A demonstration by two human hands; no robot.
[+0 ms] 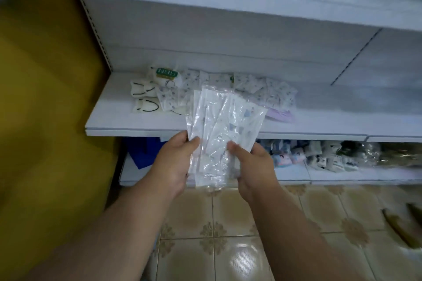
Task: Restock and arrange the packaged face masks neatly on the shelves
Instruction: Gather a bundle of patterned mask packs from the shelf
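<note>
I hold a fanned stack of clear-wrapped face mask packs [219, 130] in front of the middle shelf [109, 125]. My left hand [175, 162] grips the stack's lower left edge with the thumb on top. My right hand [253, 166] grips its lower right side, thumb pressing the front. The packs are white with small blue prints. More printed mask packs [267, 91] lie spread on the middle shelf behind the stack, with white masks with black ear loops [146, 100] at their left.
A green-labelled pack [166, 72] lies at the shelf's back left. The lower shelf [342, 175] carries several mixed mask packs and a blue item [146, 153] at its left. A yellow wall [45, 98] stands left. Below is tiled floor [228, 235].
</note>
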